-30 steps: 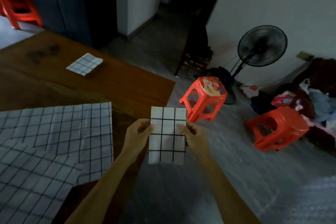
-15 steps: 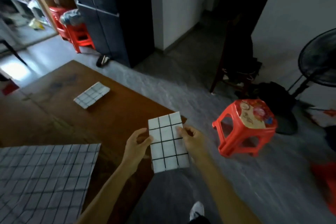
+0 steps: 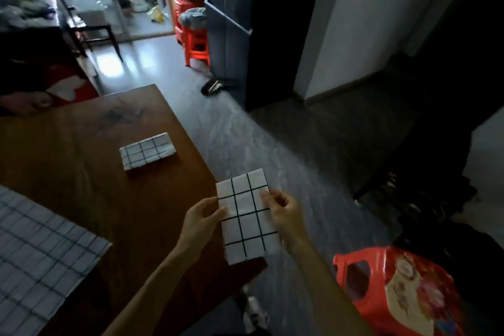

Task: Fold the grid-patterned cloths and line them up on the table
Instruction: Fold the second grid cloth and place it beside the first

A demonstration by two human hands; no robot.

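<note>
Folded cloth (image 3: 246, 217) pinched by both hands, left (image 3: 200, 222), right (image 3: 283, 215), over table (image 3: 81, 172) edge.

No text, label, brand or number can be read; the stool (image 3: 403, 289) top carries a coloured print, too blurred to make out any writing

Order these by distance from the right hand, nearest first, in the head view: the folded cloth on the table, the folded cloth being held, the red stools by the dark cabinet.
1. Held folded cloth, gripped by the right hand.
2. Folded cloth on the table, up-left.
3. Red stools, far across the floor.
</note>
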